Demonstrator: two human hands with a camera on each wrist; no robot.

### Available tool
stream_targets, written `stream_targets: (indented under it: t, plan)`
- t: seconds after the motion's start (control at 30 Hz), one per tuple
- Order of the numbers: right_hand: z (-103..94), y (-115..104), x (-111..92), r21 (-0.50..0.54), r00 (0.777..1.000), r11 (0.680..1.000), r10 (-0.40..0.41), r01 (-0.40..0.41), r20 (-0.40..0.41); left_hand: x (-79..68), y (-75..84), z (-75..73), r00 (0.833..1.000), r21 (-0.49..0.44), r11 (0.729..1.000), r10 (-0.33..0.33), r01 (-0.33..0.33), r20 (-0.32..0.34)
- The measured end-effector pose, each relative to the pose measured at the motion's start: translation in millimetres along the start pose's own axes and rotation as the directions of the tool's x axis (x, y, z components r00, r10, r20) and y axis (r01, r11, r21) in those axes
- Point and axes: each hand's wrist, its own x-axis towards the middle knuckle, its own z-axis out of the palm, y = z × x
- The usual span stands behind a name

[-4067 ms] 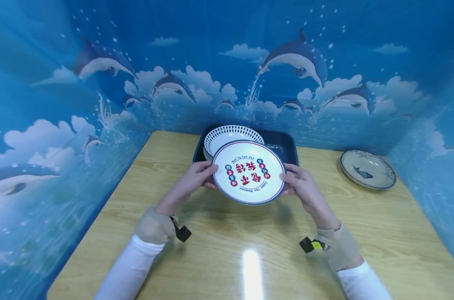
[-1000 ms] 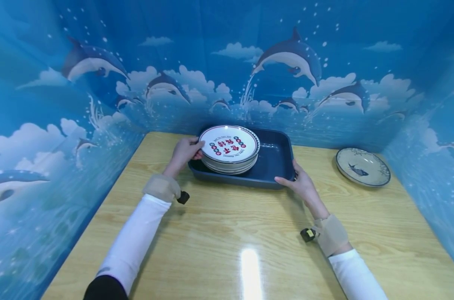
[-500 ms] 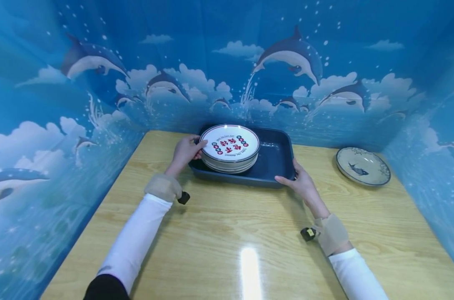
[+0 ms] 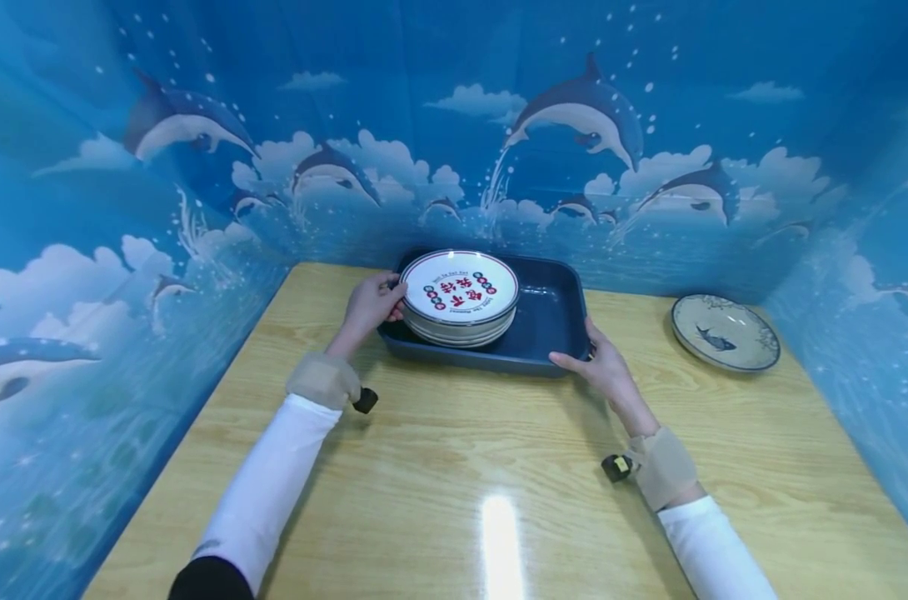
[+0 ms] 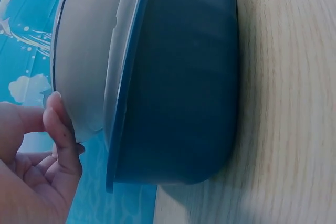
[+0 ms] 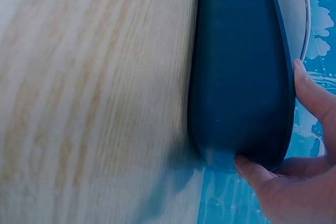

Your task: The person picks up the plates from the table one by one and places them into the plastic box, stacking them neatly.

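A white plate [image 4: 461, 287] with red characters and a dark rim tops a stack of plates [image 4: 465, 335] in the left part of a dark blue rectangular tray [image 4: 547, 325]. My left hand [image 4: 367, 310] pinches the left edge of that top plate between thumb and fingers. In the left wrist view, the plate's pale outer side [image 5: 84, 61] rises above the tray wall. My right hand [image 4: 604, 362] grips the tray's right front corner. Its thumb and fingers lie around the tray wall [image 6: 241, 77] in the right wrist view.
A cream plate [image 4: 726, 333] with a blue fish drawing sits on the wooden table [image 4: 439, 467], right of the tray. Behind the tray and along both sides stands a blue dolphin-print backdrop [image 4: 454, 125].
Earlier both hands held the printed plate in front of the tray; now it sits on the stack. My right hand has moved to the tray. Lately the plate has turned slightly.
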Motion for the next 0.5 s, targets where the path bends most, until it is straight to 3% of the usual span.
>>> stream_targets:
  t: [0.27, 0.37, 0.5]
  plan:
    - [-7.8, -0.2, 0.4, 0.016, 0.998, 1.0, -0.006, 0.005, 0.066, -10.4, -10.8, -4.7, 0.997, -0.061, 0.997, 0.042, -0.046, -0.058]
    - [-11.5, 0.9, -0.5, 0.022, 0.996, 1.0, -0.016, 0.014, 0.087, -13.6, -17.2, -7.6, 0.993, 0.014, 0.996, 0.094, -0.093, -0.066]
    - [-21.9, 8.9, -3.5, 0.066, 0.995, 0.996, -0.06, 0.055, 0.08, -18.9, -23.7, -11.3, 0.994, 0.181, 0.978, 0.107, -0.104, -0.011]
